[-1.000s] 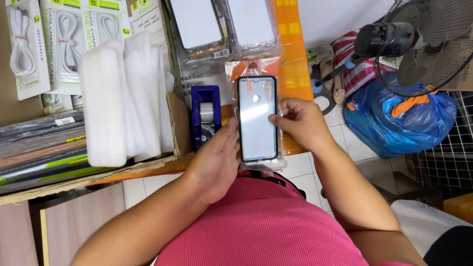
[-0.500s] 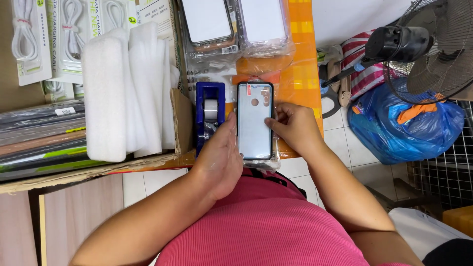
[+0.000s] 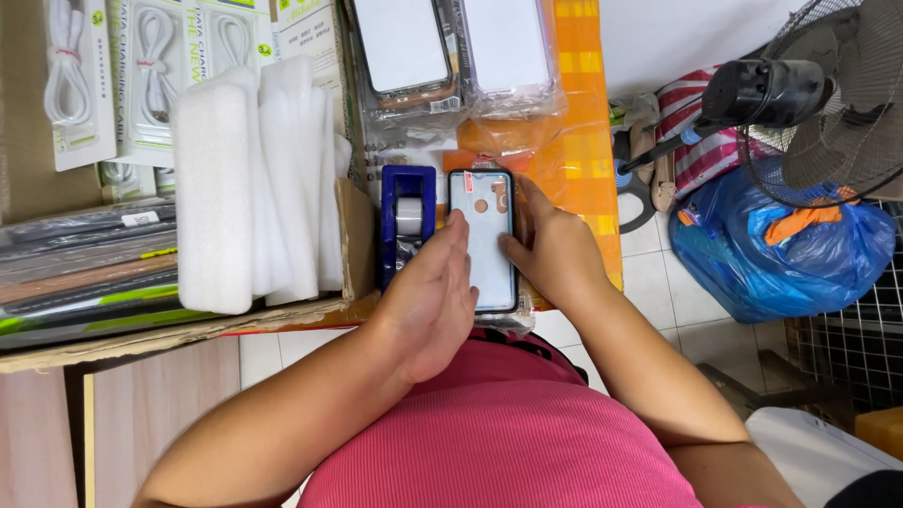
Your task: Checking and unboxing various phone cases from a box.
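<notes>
Where hands meet: glossy flat phone

White foam sheets stand in a cardboard box, with packaged cables behind them and a blue tape dispenser just beside. On the tiled floor to the right sit a blue plastic bag and a fan.
</notes>
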